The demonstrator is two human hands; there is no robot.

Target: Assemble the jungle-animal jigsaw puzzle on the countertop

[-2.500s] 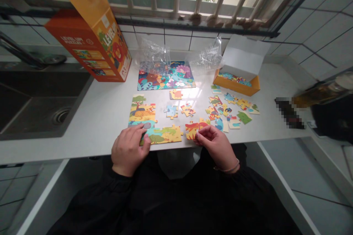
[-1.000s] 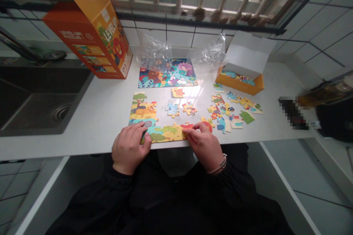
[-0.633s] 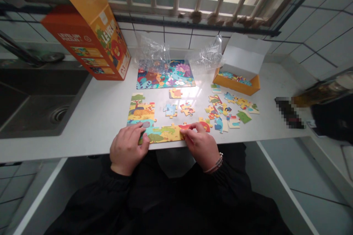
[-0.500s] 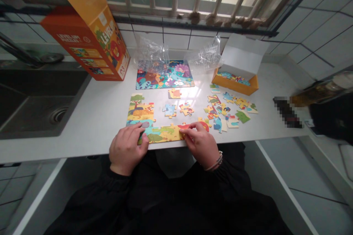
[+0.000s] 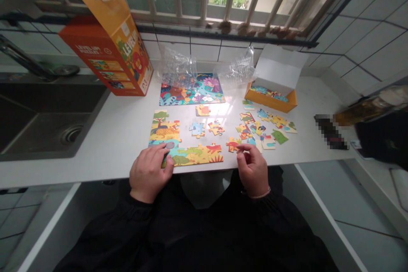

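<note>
A partly joined jigsaw puzzle [image 5: 197, 156] forms an L of animal scenes near the counter's front edge. My left hand [image 5: 151, 172] rests over its lower left corner, fingers bent on top and the thumb apart from them. To the right of the puzzle, my right hand [image 5: 253, 170] has thumb and index finger closed at the right edge of a red and yellow puzzle piece [image 5: 233, 144]. A small gap separates that piece from the joined part. Above the puzzle lie a blue piece [image 5: 197, 128], a yellow piece [image 5: 216, 127] and an orange-animal piece [image 5: 202, 110].
Several loose pieces [image 5: 279, 136] are spread at the right. Behind them stands an open yellow box [image 5: 270, 101] with pieces inside. A dark picture board [image 5: 191, 97] lies at the back under crinkled plastic bags [image 5: 177, 66]. An orange carton [image 5: 105, 59] stands beside the sink [image 5: 92, 123].
My right hand has moved right, off the puzzle's right end, to the red and yellow piece. The red-animal piece at that end is now uncovered. My left hand stays on the corner.
</note>
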